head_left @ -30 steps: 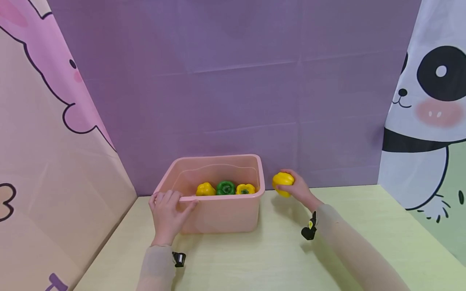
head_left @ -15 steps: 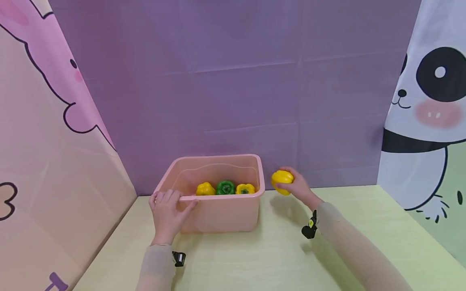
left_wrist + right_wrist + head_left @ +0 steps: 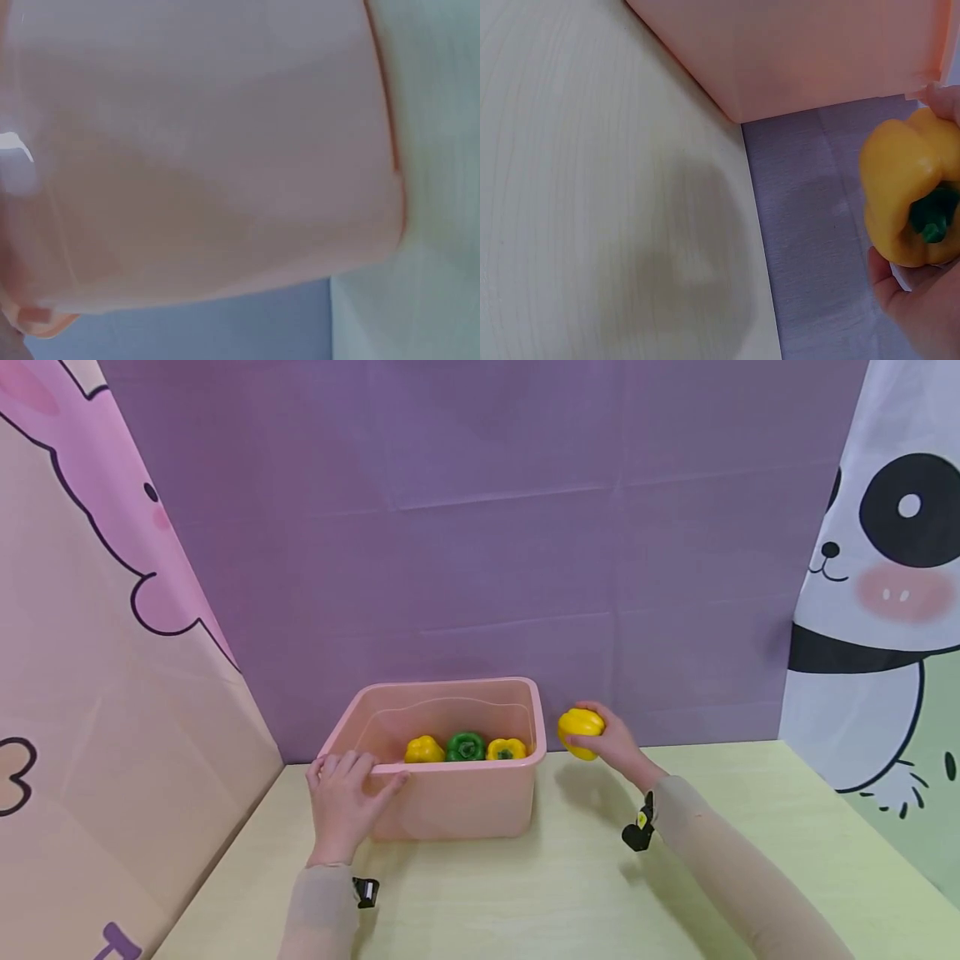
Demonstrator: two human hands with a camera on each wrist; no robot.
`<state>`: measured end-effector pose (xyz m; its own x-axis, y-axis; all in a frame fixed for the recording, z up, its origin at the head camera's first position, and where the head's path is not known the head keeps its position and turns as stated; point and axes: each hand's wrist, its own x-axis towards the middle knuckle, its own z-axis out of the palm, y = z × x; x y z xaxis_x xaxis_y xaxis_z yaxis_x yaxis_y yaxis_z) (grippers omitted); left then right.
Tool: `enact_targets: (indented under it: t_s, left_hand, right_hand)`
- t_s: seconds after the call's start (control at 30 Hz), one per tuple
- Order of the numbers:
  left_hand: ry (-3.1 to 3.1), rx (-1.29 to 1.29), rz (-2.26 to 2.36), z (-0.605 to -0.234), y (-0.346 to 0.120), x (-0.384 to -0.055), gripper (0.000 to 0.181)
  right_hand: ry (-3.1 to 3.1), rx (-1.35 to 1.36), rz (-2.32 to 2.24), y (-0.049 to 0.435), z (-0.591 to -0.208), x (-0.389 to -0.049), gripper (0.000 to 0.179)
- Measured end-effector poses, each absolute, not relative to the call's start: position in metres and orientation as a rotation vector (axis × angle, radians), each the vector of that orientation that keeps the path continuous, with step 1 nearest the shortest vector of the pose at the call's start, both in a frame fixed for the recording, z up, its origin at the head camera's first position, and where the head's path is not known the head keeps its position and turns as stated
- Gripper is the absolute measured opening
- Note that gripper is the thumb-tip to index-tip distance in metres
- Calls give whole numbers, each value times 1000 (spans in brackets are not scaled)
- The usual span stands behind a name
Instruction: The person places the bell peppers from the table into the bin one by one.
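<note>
My right hand (image 3: pixel 617 748) grips a yellow bell pepper (image 3: pixel 580 733) above the table, just right of a pink plastic bin (image 3: pixel 457 802). In the right wrist view the pepper's green stem (image 3: pixel 932 217) faces the camera, thumb and fingers on either side of it. My left hand (image 3: pixel 343 802) holds the bin's front left rim, fingers over the edge and thumb along the front. Inside the bin sit a yellow pepper (image 3: pixel 424 749), a green pepper (image 3: pixel 466 746) and another yellow pepper (image 3: pixel 506 749); the front wall hides their lower parts. The bin's wall (image 3: pixel 210 165) fills most of the left wrist view.
The bin stands on a pale wooden table (image 3: pixel 480 902), close to a purple cloth backdrop (image 3: pixel 480 543). Printed cloth panels flank the table: a pink cartoon animal (image 3: pixel 97 468) on the left, a panda (image 3: pixel 892 585) on the right. The held pepper casts a shadow on the tabletop.
My right hand has raised the yellow bell pepper slightly and drifted a little left toward the bin. The left hand, the bin and the peppers in it stay put.
</note>
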<state>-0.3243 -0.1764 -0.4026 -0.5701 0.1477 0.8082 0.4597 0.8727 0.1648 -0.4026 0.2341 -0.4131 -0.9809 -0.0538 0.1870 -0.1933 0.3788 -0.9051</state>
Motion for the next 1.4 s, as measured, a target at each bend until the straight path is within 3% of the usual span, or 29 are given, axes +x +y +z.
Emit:
enact_targets:
  t_s: [0.37,1.4]
  left_hand:
    - [-2226,-402,-476,-395,-178,-323,38]
    - [-2120,-391,-551,-402,-172,-328,30]
  right_hand:
    - [-2491,228,1683,235,-417,-404,68]
    - [-2445,270,1707,230,-396,-406,67]
